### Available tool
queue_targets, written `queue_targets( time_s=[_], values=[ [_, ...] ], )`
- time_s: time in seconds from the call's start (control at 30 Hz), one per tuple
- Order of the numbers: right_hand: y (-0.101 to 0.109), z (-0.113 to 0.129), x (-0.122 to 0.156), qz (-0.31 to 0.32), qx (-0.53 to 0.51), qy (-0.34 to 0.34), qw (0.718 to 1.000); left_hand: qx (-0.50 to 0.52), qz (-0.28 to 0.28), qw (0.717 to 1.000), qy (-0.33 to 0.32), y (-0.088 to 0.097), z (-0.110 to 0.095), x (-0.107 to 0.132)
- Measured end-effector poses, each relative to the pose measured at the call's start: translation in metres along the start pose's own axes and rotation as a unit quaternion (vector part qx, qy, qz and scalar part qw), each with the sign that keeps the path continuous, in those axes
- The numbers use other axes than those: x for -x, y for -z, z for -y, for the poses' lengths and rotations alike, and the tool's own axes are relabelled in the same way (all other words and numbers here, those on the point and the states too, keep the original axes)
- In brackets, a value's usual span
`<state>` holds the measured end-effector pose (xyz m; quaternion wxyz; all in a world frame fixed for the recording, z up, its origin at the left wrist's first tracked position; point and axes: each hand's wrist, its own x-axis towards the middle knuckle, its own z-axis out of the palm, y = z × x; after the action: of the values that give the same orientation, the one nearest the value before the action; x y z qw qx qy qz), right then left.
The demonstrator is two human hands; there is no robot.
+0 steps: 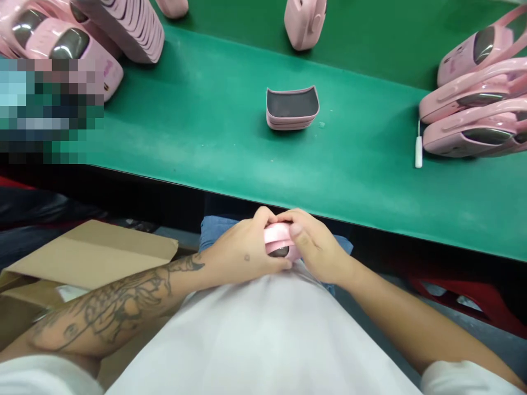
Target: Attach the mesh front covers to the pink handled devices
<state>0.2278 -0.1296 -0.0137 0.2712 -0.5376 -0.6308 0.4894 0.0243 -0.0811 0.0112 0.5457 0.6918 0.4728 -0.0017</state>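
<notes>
Close against the white shirt, just off the table's front edge, I hold a pink plastic housing (276, 233) with a small dark window and a handle-like band. My left hand (249, 247) wraps around its left side, while my right hand (319, 244) grips the right side with the thumb on top. Fingers cover much of the housing, so its full shape is hidden. On the table beyond my hands lies a short stack of curved pink pieces (292, 123), the top one dark grey inside.
Several pink housings with handles (469, 131) stand at the right, beside a white-handled screwdriver (419, 152). More housings (93, 66) and a long stack of pink pieces (140, 33) occupy the far left. Another pink housing (305, 24) stands behind. A cardboard box (94, 252) sits below the green table (206, 142).
</notes>
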Motion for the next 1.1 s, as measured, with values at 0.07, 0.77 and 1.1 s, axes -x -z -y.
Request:
queue_targets(
  time_s=[0.07,0.77,1.1],
  values=[
    [-0.011,0.001,-0.004,-0.020,0.040,0.005,0.999,0.010,0.000,1.000,0.016,-0.002,-0.002,-0.002],
    [-0.041,-0.032,-0.012,0.013,0.070,0.099,0.993,-0.001,-0.066,0.997,0.033,-0.038,0.024,0.024],
    [-0.056,-0.031,-0.008,0.004,0.046,0.122,0.991,-0.004,-0.095,0.994,0.051,-0.047,0.028,0.036]
  ],
)
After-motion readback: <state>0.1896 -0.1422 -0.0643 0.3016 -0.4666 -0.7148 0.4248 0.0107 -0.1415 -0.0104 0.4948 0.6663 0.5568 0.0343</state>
